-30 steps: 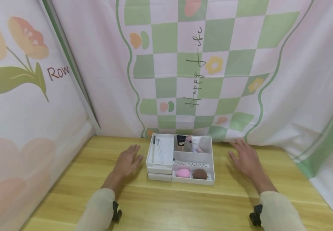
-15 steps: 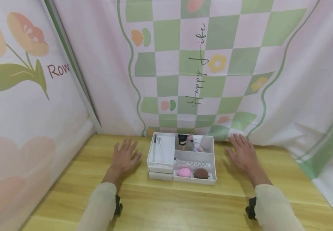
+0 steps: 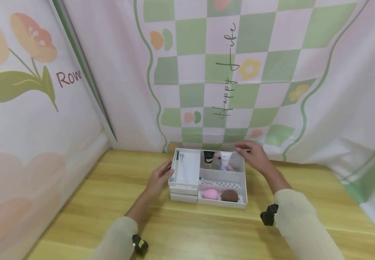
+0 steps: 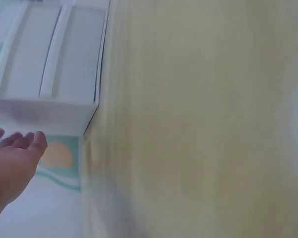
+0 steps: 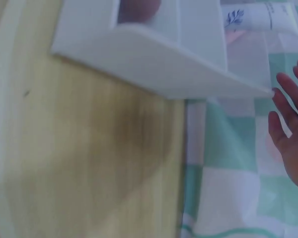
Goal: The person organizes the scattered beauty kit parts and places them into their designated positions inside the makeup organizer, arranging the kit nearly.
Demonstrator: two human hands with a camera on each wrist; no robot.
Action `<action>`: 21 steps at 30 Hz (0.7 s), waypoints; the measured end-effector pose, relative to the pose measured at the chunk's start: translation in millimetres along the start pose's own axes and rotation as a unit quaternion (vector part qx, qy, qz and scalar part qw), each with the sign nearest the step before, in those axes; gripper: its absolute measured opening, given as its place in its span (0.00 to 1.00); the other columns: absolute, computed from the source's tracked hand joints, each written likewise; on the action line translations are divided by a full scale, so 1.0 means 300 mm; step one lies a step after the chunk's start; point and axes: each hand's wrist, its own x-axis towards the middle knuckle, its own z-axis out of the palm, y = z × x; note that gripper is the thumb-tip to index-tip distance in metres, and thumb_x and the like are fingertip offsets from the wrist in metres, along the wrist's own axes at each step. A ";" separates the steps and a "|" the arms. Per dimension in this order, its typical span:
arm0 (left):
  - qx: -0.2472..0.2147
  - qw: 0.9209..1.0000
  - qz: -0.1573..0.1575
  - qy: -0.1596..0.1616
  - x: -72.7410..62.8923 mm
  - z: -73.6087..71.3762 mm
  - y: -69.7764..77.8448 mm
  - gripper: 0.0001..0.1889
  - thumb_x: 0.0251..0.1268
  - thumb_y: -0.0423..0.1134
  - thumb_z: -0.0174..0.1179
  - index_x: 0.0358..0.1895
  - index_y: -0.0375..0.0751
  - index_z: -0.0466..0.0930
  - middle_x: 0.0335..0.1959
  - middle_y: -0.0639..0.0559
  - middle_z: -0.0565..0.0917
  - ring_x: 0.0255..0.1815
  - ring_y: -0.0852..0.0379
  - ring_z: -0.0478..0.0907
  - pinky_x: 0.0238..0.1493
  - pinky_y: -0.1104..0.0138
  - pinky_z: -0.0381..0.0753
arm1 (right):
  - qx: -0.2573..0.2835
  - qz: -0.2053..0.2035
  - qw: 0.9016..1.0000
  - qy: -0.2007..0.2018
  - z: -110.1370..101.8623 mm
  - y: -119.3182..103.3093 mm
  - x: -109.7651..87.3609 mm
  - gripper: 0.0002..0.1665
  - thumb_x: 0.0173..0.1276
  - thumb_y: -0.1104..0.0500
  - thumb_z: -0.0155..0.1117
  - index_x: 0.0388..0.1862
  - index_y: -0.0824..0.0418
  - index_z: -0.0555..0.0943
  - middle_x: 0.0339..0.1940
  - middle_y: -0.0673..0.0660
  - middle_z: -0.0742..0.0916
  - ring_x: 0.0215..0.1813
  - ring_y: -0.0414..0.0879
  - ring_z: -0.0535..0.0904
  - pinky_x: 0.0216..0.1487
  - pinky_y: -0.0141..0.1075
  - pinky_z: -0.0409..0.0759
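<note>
A white makeup organizer (image 3: pixel 192 166) sits on the wooden table near the back curtain. My left hand (image 3: pixel 158 178) is at its left side, fingers loosely extended along the wall. In the left wrist view, those fingertips (image 4: pixel 39 141) lie close to the organizer's side (image 4: pixel 44 116), by its two drawers. At the back right corner is my right hand (image 3: pixel 254 157), bent over the rim with relaxed fingers. A pink sponge (image 3: pixel 210 194) and a brown one (image 3: pixel 229 195) fill the front compartment. Tubes, including a white one (image 3: pixel 225 160), stand at the back; thin brushes (image 3: pixel 183 168) lie on the left top.
The table (image 3: pixel 187 231) extends in front and to both sides. A checkered curtain (image 3: pixel 226 90) hangs right behind the organizer. On the left is a flower-print curtain (image 3: pixel 18 137). Black wrist cameras (image 3: pixel 269 215) are strapped at both sleeves.
Both hands have come inward from the tabletop to the organizer, the left to its left side, the right to its back right corner. The organizer looks the same.
</note>
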 end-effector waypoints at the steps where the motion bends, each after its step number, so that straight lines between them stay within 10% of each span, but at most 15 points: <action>1: -0.016 1.000 -0.007 0.000 -0.005 0.011 -0.001 0.34 0.76 0.39 0.52 0.78 0.28 0.53 0.81 0.33 0.56 0.82 0.35 0.57 0.81 0.50 0.61 | 0.001 0.003 1.000 -0.009 0.005 -0.005 0.010 0.21 0.78 0.60 0.56 0.60 0.74 0.79 0.58 0.74 0.85 0.60 0.67 0.82 0.64 0.61 0.83; 8: -0.098 0.994 -0.037 0.000 -0.036 0.039 -0.017 0.37 0.69 0.31 0.53 0.78 0.27 0.51 0.82 0.32 0.53 0.82 0.33 0.53 0.81 0.51 0.60 | -0.004 0.007 0.998 -0.066 0.025 -0.047 0.069 0.19 0.75 0.63 0.59 0.59 0.73 0.80 0.57 0.72 0.86 0.58 0.66 0.84 0.60 0.56 0.87; 21: -0.116 0.992 -0.042 -0.004 -0.034 0.039 -0.026 0.38 0.66 0.30 0.53 0.79 0.28 0.51 0.82 0.32 0.53 0.83 0.34 0.53 0.82 0.51 0.58 | 0.008 0.014 0.993 -0.121 0.053 -0.048 0.134 0.17 0.71 0.64 0.63 0.55 0.73 0.82 0.51 0.71 0.89 0.53 0.61 0.85 0.58 0.49 0.87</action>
